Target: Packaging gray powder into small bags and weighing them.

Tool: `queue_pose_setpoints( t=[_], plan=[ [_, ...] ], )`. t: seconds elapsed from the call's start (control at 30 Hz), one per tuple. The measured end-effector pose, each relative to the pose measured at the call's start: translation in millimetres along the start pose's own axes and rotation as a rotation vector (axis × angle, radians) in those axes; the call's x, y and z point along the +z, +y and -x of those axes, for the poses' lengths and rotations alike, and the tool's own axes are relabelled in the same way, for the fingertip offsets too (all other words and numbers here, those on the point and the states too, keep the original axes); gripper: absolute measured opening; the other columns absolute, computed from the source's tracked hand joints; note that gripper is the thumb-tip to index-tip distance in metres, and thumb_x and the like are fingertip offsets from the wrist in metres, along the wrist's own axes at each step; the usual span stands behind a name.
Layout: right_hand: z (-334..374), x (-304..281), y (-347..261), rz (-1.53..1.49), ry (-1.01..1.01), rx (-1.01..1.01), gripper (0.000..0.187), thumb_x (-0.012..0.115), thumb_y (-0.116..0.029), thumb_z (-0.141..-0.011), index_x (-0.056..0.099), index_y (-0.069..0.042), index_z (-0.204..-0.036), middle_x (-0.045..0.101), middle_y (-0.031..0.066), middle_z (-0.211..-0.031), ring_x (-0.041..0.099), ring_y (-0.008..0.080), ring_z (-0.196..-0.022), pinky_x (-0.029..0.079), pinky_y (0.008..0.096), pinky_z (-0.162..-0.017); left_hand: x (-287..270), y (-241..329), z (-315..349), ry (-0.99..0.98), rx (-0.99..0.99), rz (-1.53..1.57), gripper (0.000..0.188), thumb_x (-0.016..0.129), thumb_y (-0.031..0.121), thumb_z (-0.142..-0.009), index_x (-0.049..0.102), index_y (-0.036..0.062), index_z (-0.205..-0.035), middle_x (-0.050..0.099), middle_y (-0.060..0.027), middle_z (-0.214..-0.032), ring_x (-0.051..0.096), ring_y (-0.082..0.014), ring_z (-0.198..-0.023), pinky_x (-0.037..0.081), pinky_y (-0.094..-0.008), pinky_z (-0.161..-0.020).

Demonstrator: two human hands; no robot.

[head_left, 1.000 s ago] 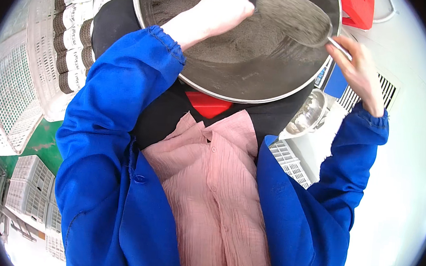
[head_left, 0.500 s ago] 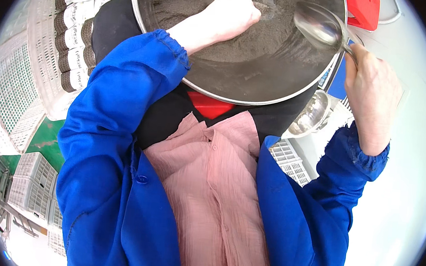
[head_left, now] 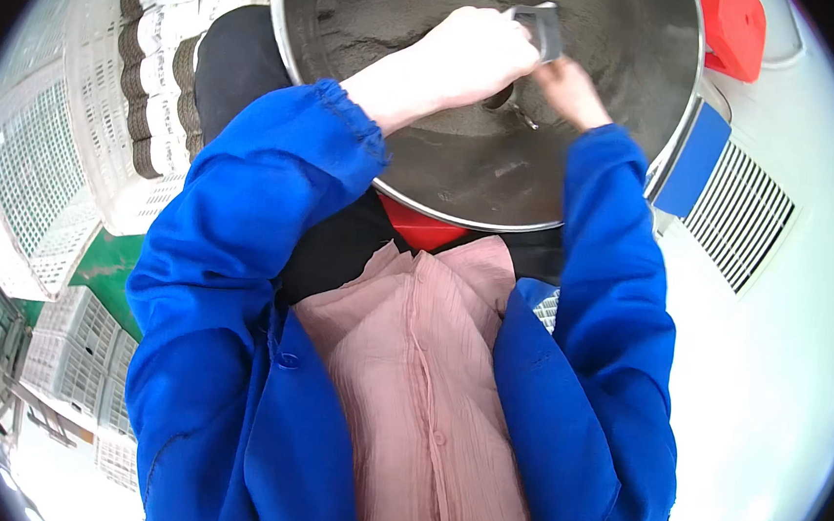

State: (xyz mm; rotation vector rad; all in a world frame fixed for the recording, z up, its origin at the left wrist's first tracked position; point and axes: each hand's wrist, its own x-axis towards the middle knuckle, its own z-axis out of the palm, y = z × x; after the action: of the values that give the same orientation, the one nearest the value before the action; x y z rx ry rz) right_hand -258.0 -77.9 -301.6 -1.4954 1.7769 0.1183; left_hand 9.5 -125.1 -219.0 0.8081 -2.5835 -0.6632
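Observation:
A wide steel basin (head_left: 499, 208) holds grey-brown powder (head_left: 378, 13) and sits above my lap. Over the powder, my left hand (head_left: 477, 58) is closed on a small bag (head_left: 550, 31), greyish and open-mouthed, which sticks out past the fingers. My right hand (head_left: 572, 92) reaches in from the right and meets it, its fingers blurred. Below the two hands, a dark, shiny bit of a spoon (head_left: 524, 118) shows near the powder. The rest of the spoon is hidden by the hands.
White plastic crates (head_left: 28, 161) stand at the left, one with rows of dark rolls in white wrappers (head_left: 163, 69). At the right are a red object (head_left: 733, 36), a blue panel (head_left: 694, 160) and a slatted grille (head_left: 739, 215).
My right hand has swung from beyond the basin's right rim inward to my left hand, and the spoon has come down with it. The bag's mouth now faces differently.

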Motion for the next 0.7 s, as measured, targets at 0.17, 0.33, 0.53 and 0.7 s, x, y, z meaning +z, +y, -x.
queue_pose_setpoints(
  t=[0.17,0.33,0.53,0.7],
  plan=[
    [-3,-106,8,-0.653,0.660,-0.041,0.053,0.057,-0.044,-0.104,0.061,-0.004,-0.138,0.065,0.0080,-0.133,0.058,0.0193,-0.122,0.045,0.0356,-0.104,9,13,2,-0.054,0.135,0.039,0.006,0.065,0.009,-0.081,0.067,0.0056,-0.084,0.067,-0.0125,-0.084,0.072,-0.0330,-0.079,0.059,-0.0426,-0.069],
    [79,-50,-62,-0.889,-0.299,-0.116,0.050,0.040,-0.044,-0.110,0.065,-0.008,-0.133,0.065,0.0120,-0.137,0.055,0.0267,-0.133,0.040,0.0412,-0.113,13,21,24,-0.075,0.150,0.037,0.007,0.063,0.012,-0.083,0.066,0.0059,-0.083,0.066,-0.0146,-0.084,0.070,-0.0345,-0.082,0.058,-0.0448,-0.070],
    [133,-102,-42,0.029,0.572,-0.495,0.029,0.063,-0.015,-0.093,0.069,-0.006,-0.119,0.068,0.0171,-0.123,0.063,0.0355,-0.118,0.051,0.0422,-0.102,11,45,38,-0.143,0.160,-0.025,0.007,0.063,0.012,-0.082,0.064,0.0054,-0.079,0.065,-0.0138,-0.083,0.070,-0.0347,-0.080,0.058,-0.0449,-0.069],
    [175,-56,-78,0.450,0.461,-0.790,0.034,0.070,-0.005,-0.075,0.068,-0.007,-0.110,0.061,0.0131,-0.131,0.060,0.0317,-0.117,0.052,0.0410,-0.095,-16,75,52,-0.095,0.243,0.002,0.006,0.065,0.008,-0.078,0.062,0.0050,-0.075,0.063,-0.0112,-0.079,0.069,-0.0319,-0.079,0.057,-0.0428,-0.067]
  ],
)
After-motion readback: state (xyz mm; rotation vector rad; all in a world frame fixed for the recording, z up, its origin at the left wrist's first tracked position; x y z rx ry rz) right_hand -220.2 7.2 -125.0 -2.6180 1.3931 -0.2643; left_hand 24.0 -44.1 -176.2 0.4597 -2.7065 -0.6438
